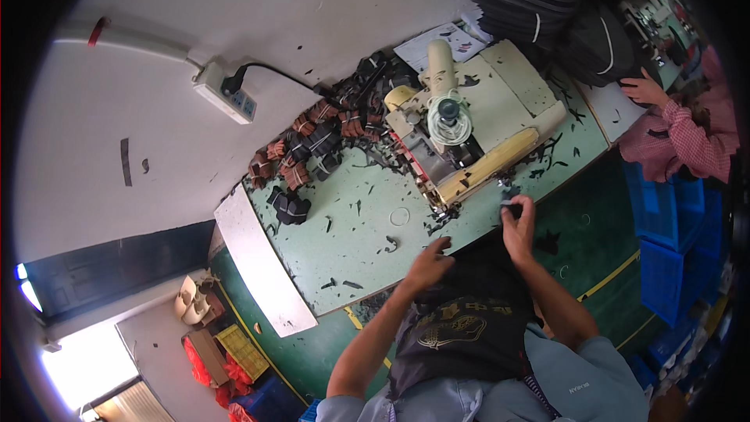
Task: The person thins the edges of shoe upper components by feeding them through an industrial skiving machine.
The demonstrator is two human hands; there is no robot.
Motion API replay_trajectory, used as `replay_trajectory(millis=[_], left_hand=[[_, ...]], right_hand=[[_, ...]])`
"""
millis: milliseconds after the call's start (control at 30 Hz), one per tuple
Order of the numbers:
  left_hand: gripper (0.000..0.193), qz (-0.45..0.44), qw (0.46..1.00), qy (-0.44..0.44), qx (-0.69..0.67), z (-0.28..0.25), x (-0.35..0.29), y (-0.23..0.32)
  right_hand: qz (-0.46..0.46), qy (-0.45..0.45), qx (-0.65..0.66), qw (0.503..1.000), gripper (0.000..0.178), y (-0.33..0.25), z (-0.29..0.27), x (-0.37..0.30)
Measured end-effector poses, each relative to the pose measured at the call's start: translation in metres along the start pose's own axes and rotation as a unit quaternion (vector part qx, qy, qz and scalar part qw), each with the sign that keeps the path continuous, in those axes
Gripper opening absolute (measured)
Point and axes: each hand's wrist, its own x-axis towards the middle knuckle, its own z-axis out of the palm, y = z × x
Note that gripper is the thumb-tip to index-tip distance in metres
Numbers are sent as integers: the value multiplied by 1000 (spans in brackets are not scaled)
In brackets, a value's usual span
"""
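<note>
My right hand (519, 228) is closed in a pinch at the table's front edge, on a small dark strip (513, 209) partly hidden by the fingers. It is just right of the front corner of a cream machine (500, 86) with a thread spool and white cord on top. My left hand (430, 266) is over the apron at the table edge, its fingers slightly bent and apart, with nothing visible in them. Dark scraps (445, 217) lie by the machine's front end, between my two hands.
Banded bundles of brown and black pieces (324, 129) are heaped on the green table (312, 242) along the wall. Stacked black sheets (539, 0) stand at the far right. Beside them a co-worker's hand (647, 90) rests. Blue crates (664, 281) sit at right; a power strip (225, 92) hangs on the wall.
</note>
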Motion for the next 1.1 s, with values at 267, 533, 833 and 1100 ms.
replay_trajectory(millis=[267, 533, 833, 1100], left_hand=[[36, 3, 892, 400, 211, -172, -32, -70], [61, 58, 748, 551, 367, -273, -31, -48], [54, 139, 722, 523, 432, -254, -42, -84], [53, 133, 776, 454, 416, -218, -70, -118]], right_hand=[[-94, -79, -150, 981, 43, 17, 10, 16], [-51, 73, -187, 978, 50, 30, 4, -2], [32, -56, -55, 996, 43, -46, 31, -64], [-13, -260, -51, 964, 39, -84, 76, -70]])
